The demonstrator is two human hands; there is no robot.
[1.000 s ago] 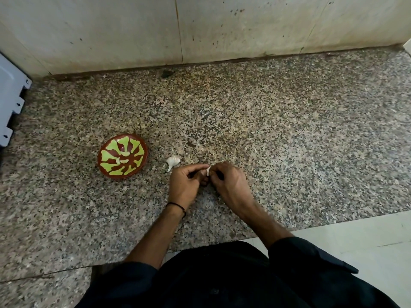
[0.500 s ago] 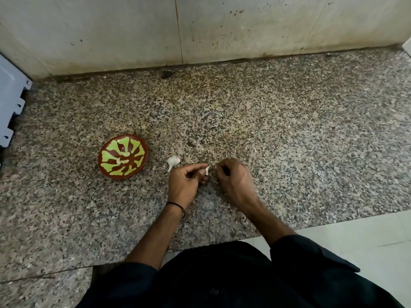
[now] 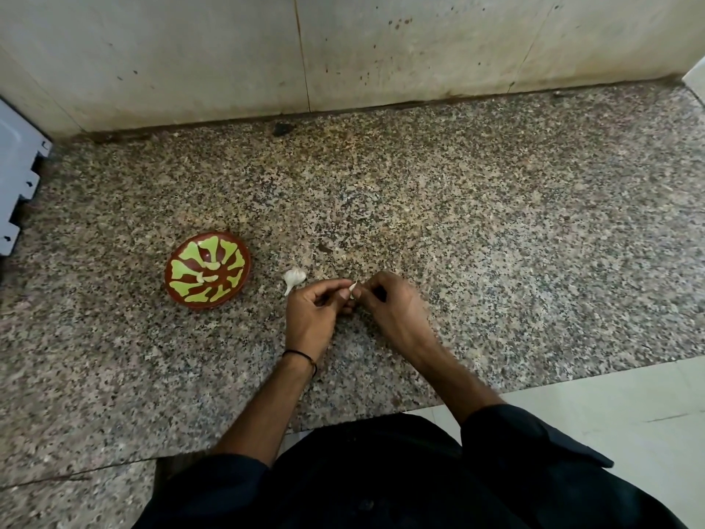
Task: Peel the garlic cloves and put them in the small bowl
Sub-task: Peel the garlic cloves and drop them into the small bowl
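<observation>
Both hands are together over the front half of the desk (image 3: 496, 261), a little left of its middle. The left hand (image 3: 311, 311) has its fingers curled, with thumb and forefinger pinching a small garlic clove (image 3: 353, 289). The right hand (image 3: 396, 311) meets it from the other side, its fingers curled and its fingertips at the same clove, where a thin pale sliver sticks up. The clove is held just above the desk, not resting on it.

A partly broken garlic head (image 3: 294, 277) lies on the desk just behind the left hand. Further toward the left edge, apart from the garlic head, stands the small bowl (image 3: 202, 303), brown with a green pattern. A few pale peeled cloves (image 3: 208, 277) lie in its middle.

A thin black band (image 3: 301, 355) circles the left wrist. A stained wall (image 3: 381, 51) runs along the back edge, and a grey-blue notched panel (image 3: 17, 177) sits at the far left edge.
</observation>
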